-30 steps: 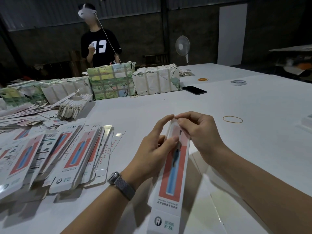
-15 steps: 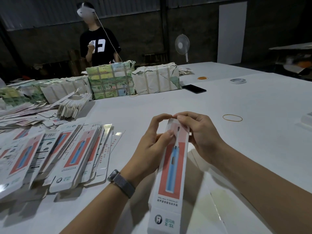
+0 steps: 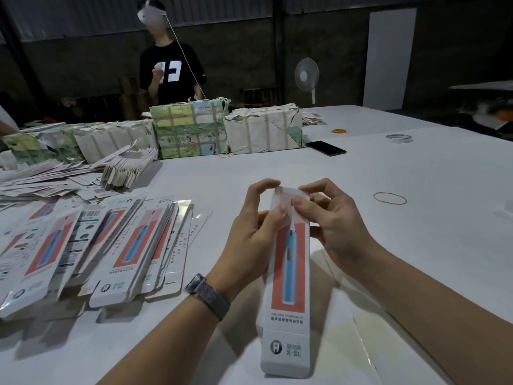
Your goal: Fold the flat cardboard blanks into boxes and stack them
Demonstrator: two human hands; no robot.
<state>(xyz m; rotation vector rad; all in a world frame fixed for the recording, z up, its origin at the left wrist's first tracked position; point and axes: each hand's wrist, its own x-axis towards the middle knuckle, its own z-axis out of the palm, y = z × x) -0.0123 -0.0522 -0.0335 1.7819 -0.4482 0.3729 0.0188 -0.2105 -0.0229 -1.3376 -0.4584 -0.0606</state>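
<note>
A long, narrow white box (image 3: 288, 295) printed with a red panel and a blue toothbrush stands tilted over the white table (image 3: 388, 176), its far end raised. My left hand (image 3: 252, 234) grips that far end from the left, index finger arched over the top edge and thumb on the printed face. My right hand (image 3: 330, 218) pinches the same end from the right, fingertips on the end flap. A spread of flat blanks (image 3: 91, 245) of the same print lies to the left.
Wrapped paper bundles (image 3: 227, 132) line the table's far side, with a loose heap of small cards (image 3: 125, 170) in front. A phone (image 3: 326, 148), a tape roll (image 3: 399, 138) and a rubber band (image 3: 390, 198) lie to the right. A person (image 3: 169, 68) stands behind the bundles.
Both hands have stayed on the box's far end. The left index finger has curled higher over the top edge, and the right fingertips have slid onto the end flap.
</note>
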